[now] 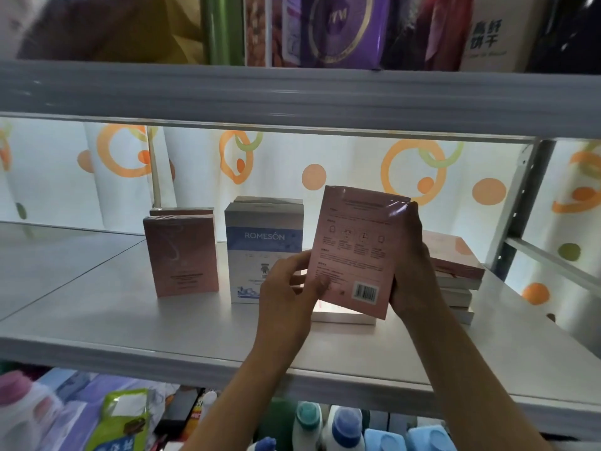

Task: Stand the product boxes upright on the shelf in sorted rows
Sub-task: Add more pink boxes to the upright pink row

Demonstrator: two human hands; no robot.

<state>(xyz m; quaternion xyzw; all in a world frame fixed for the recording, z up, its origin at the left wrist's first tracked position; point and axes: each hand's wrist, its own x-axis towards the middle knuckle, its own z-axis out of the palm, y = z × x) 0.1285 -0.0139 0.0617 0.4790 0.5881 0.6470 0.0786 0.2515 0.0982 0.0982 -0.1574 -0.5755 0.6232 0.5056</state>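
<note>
Right now both hands hold one pink box (354, 252) upright above the shelf (162, 323), its printed back and barcode facing the camera. The left hand (287, 299) grips the box's lower left edge, thumb on the back face and fingers (304, 281) curled toward the front. The right hand (413, 268) wraps the right edge, fingers hidden behind the box. The box's bottom edge hangs just above a flat white box (341, 315) lying on the shelf, apart from it.

Taking the blue-and-white ROMESON box (263, 252) as landmark: it stands upright near the middle of the shelf, with another box of its kind (268, 200) directly behind it. Just left of it, with a small gap, a pink box (180, 255) stands upright, front toward the camera, and a second pink one (181, 211) stands behind that. The held box is just right of the ROMESON box and in front of it, with the left hand covering the ROMESON box's lower right corner. Farther right, beyond the right hand, a stack of boxes (455, 275) lies flat, a pink one on top.

Behind the ROMESON box hangs a white curtain with orange and green circles (413, 170). Above it, an upper shelf (292, 92) carries packaged goods, blurred. Below it, bottles with coloured caps (344, 424) stand on a lower level.
</note>
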